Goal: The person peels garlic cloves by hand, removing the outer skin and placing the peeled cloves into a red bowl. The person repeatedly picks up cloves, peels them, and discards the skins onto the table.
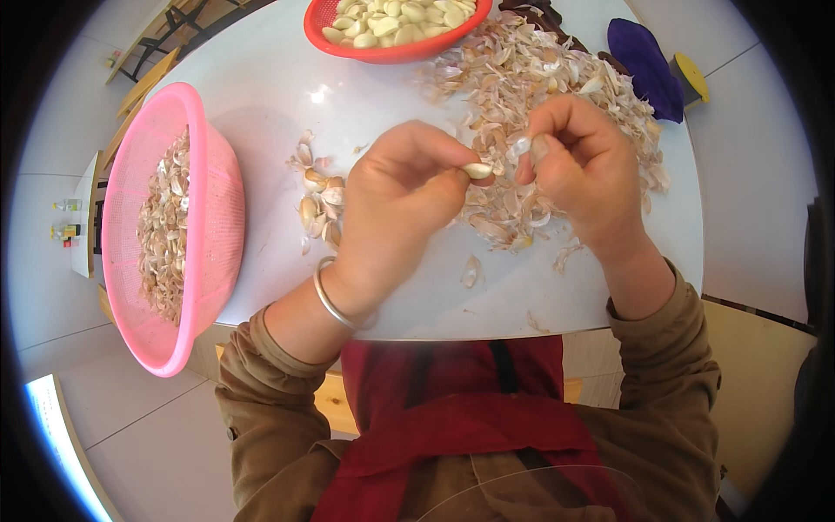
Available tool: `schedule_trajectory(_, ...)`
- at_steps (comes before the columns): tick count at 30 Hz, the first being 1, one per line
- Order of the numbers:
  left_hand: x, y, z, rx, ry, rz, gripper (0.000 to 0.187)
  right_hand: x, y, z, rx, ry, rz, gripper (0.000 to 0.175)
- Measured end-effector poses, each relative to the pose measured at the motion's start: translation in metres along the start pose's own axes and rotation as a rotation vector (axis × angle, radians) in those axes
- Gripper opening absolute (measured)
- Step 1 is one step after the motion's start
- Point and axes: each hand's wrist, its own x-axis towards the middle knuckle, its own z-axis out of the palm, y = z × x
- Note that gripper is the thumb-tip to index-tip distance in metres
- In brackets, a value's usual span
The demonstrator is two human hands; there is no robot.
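Between thumb and forefinger, my left hand (408,189) holds a pale peeled garlic clove (477,171). My right hand (584,163), a little to the right of it, pinches a translucent piece of garlic skin (519,148). The two hands are apart, above a wide pile of loose garlic skins (522,78) on the white table (274,130). Left of my left hand lie several unpeeled garlic cloves (314,209), partly hidden by it. Peeled cloves (391,19) fill a red plastic basket (398,55) at the top edge.
A pink plastic colander (218,215) holding unpeeled cloves (166,235) stands at the table's left edge. Purple cloth (642,65) lies at the far right edge, near a yellow-topped round object (691,77). Wooden seats are beyond the table on the left.
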Motion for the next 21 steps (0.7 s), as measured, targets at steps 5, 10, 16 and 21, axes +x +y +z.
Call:
schedule_trajectory(5, 0.001, 0.003, 0.000, -0.015, 0.029, -0.013, 0.014, 0.009, 0.003, 0.001, -0.185, -0.033, -0.134, 0.002)
schedule_trajectory(10, -0.001, 0.003, 0.002, 0.194, 0.085, 0.148, 0.016, 0.002, -0.009, -0.005, -0.085, -0.308, 0.113, 0.008)
schedule_trajectory(16, 0.004, 0.004, -0.003, 0.750, 0.151, 0.524, 0.022, 0.003, -0.004, -0.001, 0.010, -0.308, 0.018, 0.011)
schedule_trajectory(21, 0.005, 0.005, -0.003, 0.901, 0.131, 0.670, 0.024, 0.001, -0.004, -0.003, -0.079, -0.274, 0.020, 0.009)
